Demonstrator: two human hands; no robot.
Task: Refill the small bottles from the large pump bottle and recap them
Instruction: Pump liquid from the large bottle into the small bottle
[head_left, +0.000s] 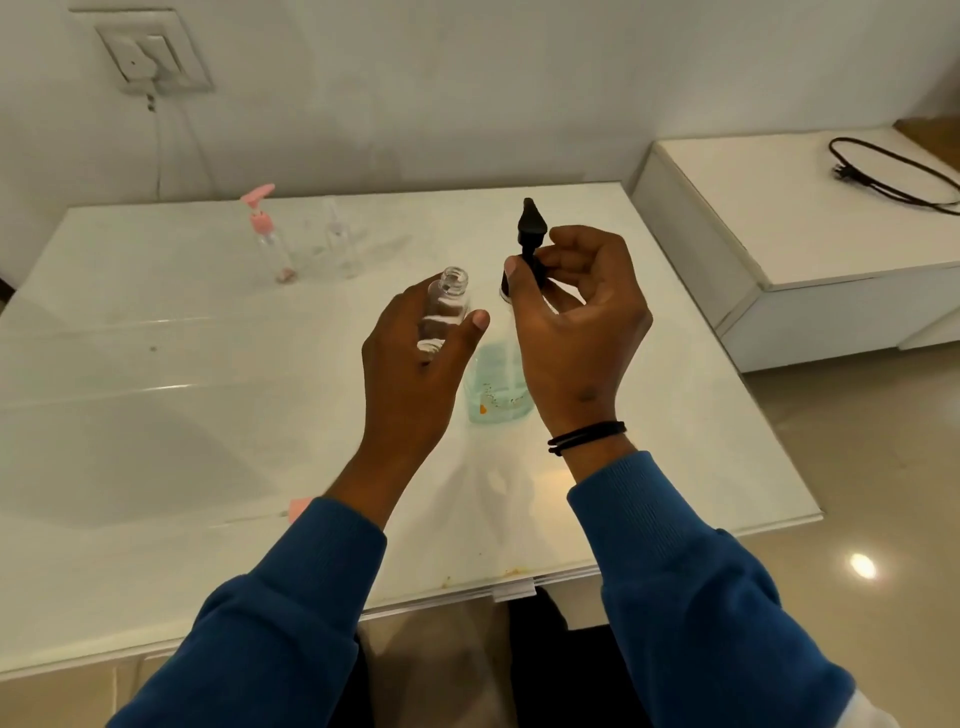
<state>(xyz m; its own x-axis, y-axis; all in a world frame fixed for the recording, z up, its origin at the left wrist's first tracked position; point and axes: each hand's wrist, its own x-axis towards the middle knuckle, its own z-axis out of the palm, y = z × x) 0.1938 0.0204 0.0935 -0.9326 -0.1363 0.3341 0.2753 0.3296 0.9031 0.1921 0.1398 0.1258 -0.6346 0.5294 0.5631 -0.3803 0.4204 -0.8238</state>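
Currently, status: the filling step is being set up; no liquid is visibly entering the small bottle yet.
Left hand (415, 358): is gripping an uncapped small clear bottle (444, 312), fingers curled round its body, neck tilted up and toward the pump.
Right hand (576, 332): is pinching the black pump head (530, 234) at its stem with thumb and fingertips; the remaining fingers are curling loosely.
Large pump bottle (498, 384): is standing on the white table (208, 415), between and just behind the two hands; its lower part is holding a pale green liquid, the upper part is showing clear.
Small bottle in hand: is appearing empty; through clear plastic, a thin residue cannot be ruled out.
Pink-pump bottle (267, 239): is standing capped at the far left of the table, well apart from the hands; contents appear low or nil, with a pinkish trace at the base.
Clear capped bottle (340, 244): is standing just beside the pink one; fill level cannot be told.
Pink cap (300, 508): is lying at the near side of the table beside the left sleeve, probably belonging to the held bottle.
Done, as judged: one bottle is uncapped and presented.
Remaining, as judged: pumping liquid in, recapping, then repeating for the far bottles.
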